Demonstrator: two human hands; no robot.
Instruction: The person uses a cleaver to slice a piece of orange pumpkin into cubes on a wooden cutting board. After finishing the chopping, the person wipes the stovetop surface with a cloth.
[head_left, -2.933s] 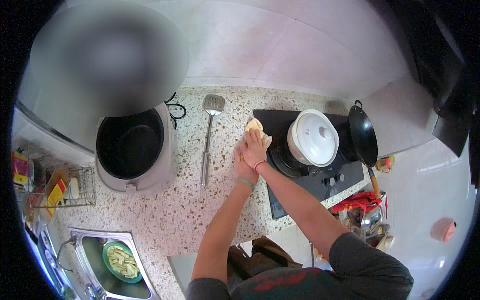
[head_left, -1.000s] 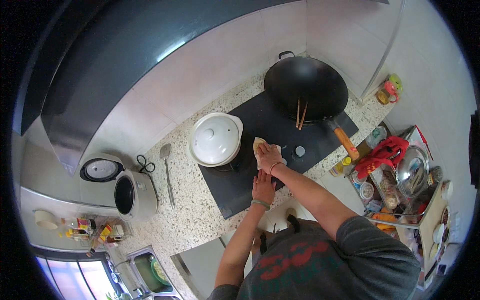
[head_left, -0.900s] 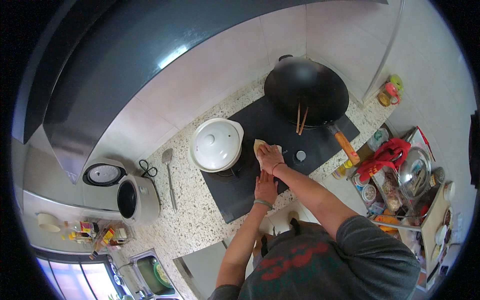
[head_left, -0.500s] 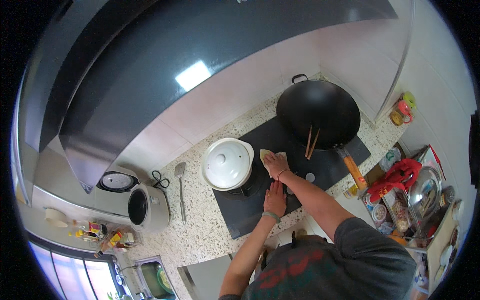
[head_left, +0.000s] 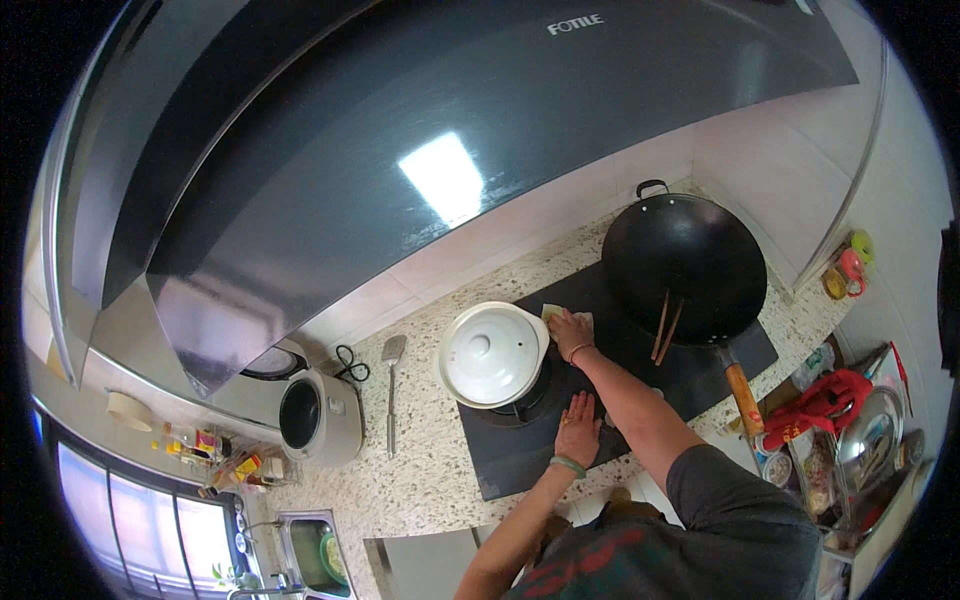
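Note:
My right hand (head_left: 571, 332) presses a pale yellowish cloth (head_left: 552, 311) against the black glass cooktop (head_left: 620, 300), close beside the white lidded pot (head_left: 492, 356). Nearer to me, my left hand (head_left: 578, 432) lies flat on the cooktop's front part, fingers stretched out and nothing in it. The pot sits over the left burner. On the right side stands a large black wok (head_left: 690, 255) with a wooden handle (head_left: 742, 395). A pair of brown chopsticks (head_left: 667, 328) rests at the wok's near left rim.
A metal spatula (head_left: 392, 395) lies on the speckled counter (head_left: 420, 440), left of the pot. Farther left are an open rice cooker (head_left: 325, 418) and a sink (head_left: 315, 550). The dark range hood (head_left: 330, 190) hangs overhead. A crowded shelf (head_left: 845, 440) stands at the right.
My view has shifted, so the scene sits lower and more to the right. My right hand has slid the cloth toward the back, and its wrist is now apart from my left fingertips.

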